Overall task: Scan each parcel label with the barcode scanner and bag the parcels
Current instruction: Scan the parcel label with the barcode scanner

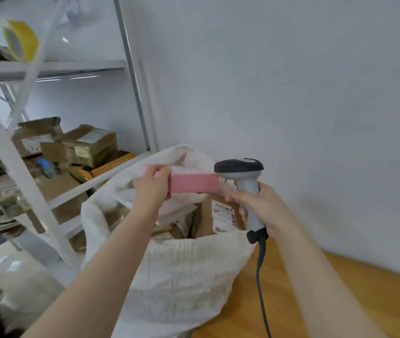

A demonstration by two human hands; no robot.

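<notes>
Pink parcel [194, 182] sits mid-frame over the mouth of the white sack [181, 276]. The left hand [151, 185] grips its 9 o'clock end, fingers curled round it. At its 3 o'clock, almost touching, is the barcode scanner [245, 181]; the right hand [262, 206] is wrapped round the handle. We judge the scan step in hand, bagging not yet done. We can't make out the label. Next we'd expect: aim at the label, then drop the parcel towards 6 o'clock onto the brown parcels [220, 215] in the sack.

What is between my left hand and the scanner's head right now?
In the head view, only the pink parcel the left hand holds spans that gap, ending by the scanner.
</notes>
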